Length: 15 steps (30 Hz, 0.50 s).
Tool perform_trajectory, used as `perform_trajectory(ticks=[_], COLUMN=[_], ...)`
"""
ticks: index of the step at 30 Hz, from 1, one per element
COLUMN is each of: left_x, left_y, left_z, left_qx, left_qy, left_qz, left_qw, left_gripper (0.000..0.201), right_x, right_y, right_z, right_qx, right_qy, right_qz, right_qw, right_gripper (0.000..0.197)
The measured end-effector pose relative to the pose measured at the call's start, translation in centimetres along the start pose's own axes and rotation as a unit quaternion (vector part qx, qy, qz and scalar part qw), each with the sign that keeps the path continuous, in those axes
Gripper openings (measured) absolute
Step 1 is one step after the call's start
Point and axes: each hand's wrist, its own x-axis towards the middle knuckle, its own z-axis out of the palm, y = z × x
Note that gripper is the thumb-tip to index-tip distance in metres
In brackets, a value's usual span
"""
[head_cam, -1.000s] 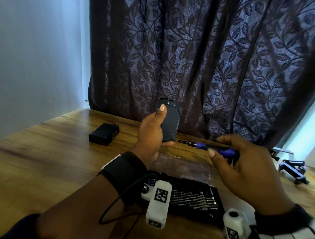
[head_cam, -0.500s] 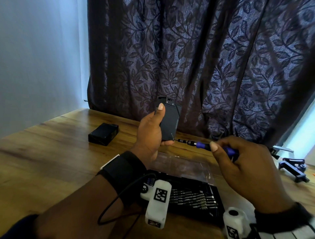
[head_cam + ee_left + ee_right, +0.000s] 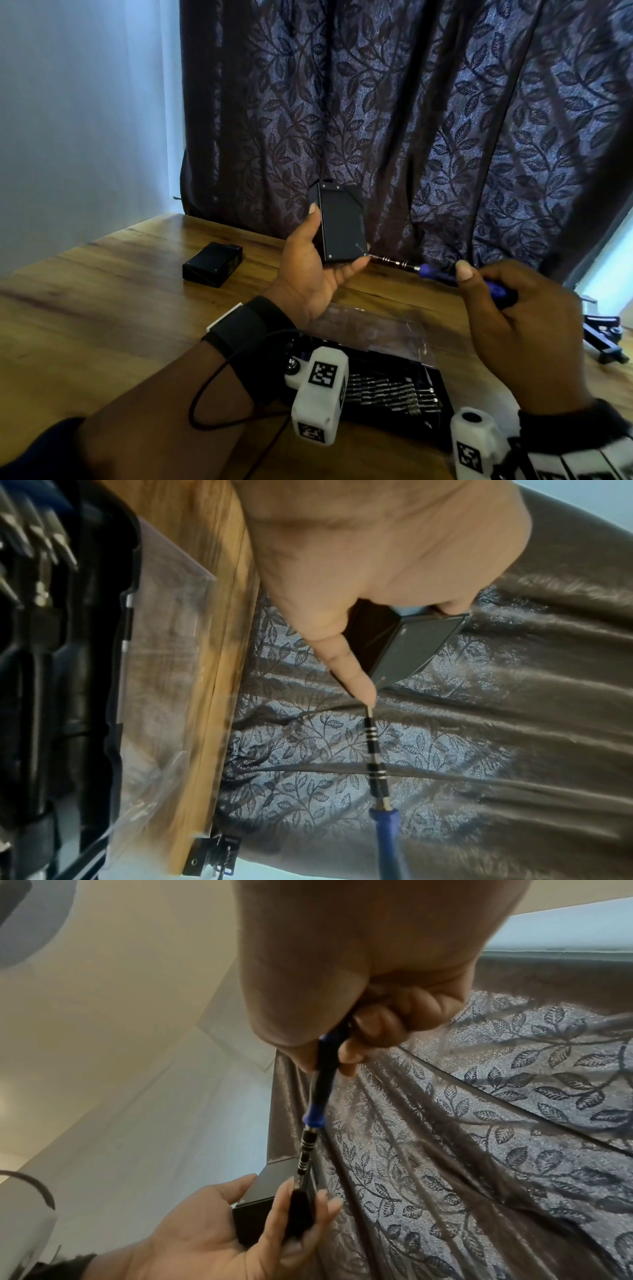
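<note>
My left hand (image 3: 317, 263) holds a flat black box (image 3: 340, 226) upright above the wooden table (image 3: 85, 308), thumb along its left edge and fingers curled under its bottom. My right hand (image 3: 507, 308) grips a blue-handled precision screwdriver (image 3: 442, 272) whose thin tip touches a screw at the box's lower right corner. The left wrist view shows the screwdriver (image 3: 377, 764) meeting the box (image 3: 421, 645) beside a fingertip. From the right wrist, the screwdriver (image 3: 318, 1104) runs down to the box (image 3: 270, 1185) in the left hand (image 3: 219, 1229).
A second black box (image 3: 212, 263) lies on the table to the left. An open bit-set case (image 3: 394, 394) with a clear lid (image 3: 370, 329) sits near the front edge. A dark metal tool (image 3: 603, 339) lies at the far right. A leaf-patterned curtain (image 3: 411, 120) hangs behind.
My left hand has raised the black box a little and turned its face toward me. The screwdriver tip has closed onto the screw at its lower right corner.
</note>
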Motion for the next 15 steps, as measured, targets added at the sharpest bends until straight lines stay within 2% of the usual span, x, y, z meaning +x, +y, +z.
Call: perform_trajectory(ticks=[4, 10, 15], left_x=[0.3, 0.5, 0.2], left_y=[-0.3, -0.5, -0.9], left_z=[-0.5, -0.3, 0.2], left_qx=[0.011, -0.015, 0.03], left_qy=[-0.021, -0.015, 0.003], left_qz=[0.014, 0.028, 0.002], left_qw=[1.0, 0.999, 1.0], left_gripper=[0.083, 0.078, 0.078], right_x=[-0.8, -1.1, -1.0], right_y=[-1.2, -2.2, -2.1], right_z=[-0.4, -0.2, 0.1], right_qx=[0.038, 0.084, 0.088], right_qy=[0.057, 0.002, -0.022], right_qz=[-0.062, -0.094, -0.092], right_qw=[0.996, 0.992, 0.992], right_gripper=[0.022, 0.018, 0.017])
